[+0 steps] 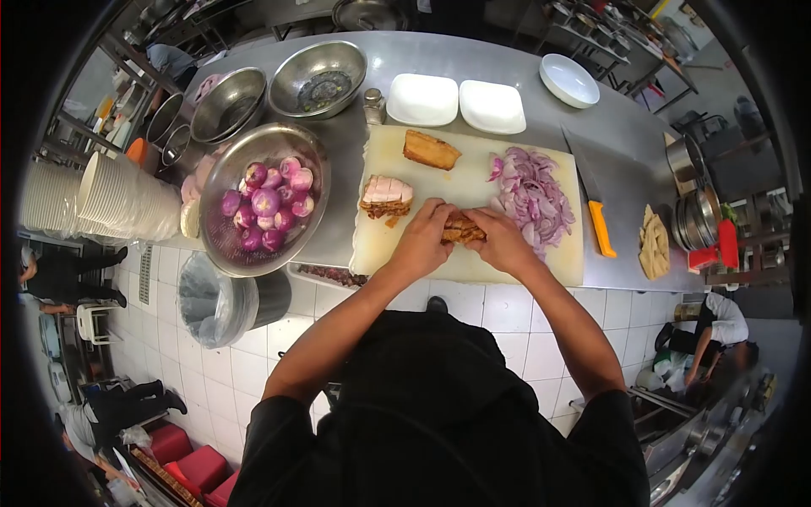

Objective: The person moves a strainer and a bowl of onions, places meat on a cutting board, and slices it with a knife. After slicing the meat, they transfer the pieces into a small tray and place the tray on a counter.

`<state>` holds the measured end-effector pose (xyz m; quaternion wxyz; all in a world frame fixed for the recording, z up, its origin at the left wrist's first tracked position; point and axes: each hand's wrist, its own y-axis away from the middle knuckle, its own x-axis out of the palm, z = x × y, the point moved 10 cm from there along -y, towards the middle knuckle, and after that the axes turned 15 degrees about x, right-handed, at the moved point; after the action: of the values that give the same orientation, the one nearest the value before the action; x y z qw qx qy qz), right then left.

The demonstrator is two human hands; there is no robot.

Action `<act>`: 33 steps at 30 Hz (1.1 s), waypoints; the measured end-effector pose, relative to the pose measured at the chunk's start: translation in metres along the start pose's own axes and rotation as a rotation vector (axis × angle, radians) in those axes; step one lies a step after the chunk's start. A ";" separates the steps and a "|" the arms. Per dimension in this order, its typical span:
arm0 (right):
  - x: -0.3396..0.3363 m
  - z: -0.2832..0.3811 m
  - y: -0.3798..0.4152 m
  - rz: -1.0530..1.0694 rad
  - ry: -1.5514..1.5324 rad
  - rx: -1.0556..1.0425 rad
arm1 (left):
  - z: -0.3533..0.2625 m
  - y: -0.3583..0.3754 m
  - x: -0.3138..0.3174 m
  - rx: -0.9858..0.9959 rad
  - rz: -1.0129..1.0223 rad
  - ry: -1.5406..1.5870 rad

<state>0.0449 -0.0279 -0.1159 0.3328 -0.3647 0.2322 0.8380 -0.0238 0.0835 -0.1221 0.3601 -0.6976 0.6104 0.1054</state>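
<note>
My left hand and my right hand are both closed on a piece of browned pork at the near side of a white cutting board. The fingers cover part of the pork. Left of them sits a chunk of roast pork belly, cut into pieces with a pale top. Farther back lies a whole golden-brown pork block. A heap of sliced purple onion spreads over the board's right side. The knife, with its orange handle, rests right of the board.
A steel bowl of peeled purple onions stands left of the board. Behind are another steel bowl, a shaker, white dishes and a white bowl. A cloth lies right. A lined bin stands below. Other people are around.
</note>
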 end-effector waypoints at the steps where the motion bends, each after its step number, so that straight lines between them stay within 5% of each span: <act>1: 0.000 -0.003 -0.001 -0.006 -0.015 0.008 | 0.001 -0.001 0.000 0.007 -0.001 0.001; 8: -0.016 0.021 0.002 -0.031 -0.040 0.037 | -0.014 -0.001 -0.021 0.059 -0.072 0.040; 19: -0.024 0.134 -0.055 -0.059 -0.122 -0.116 | -0.012 -0.022 -0.156 0.087 -0.106 -0.078; 33: 0.023 0.111 -0.049 -0.125 -0.093 -0.142 | 0.018 0.005 -0.136 0.125 0.047 -0.164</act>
<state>0.0180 0.0843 -0.0714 0.3681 -0.3618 0.1334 0.8460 -0.0550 0.2006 -0.0570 0.4490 -0.6484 0.6005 0.1321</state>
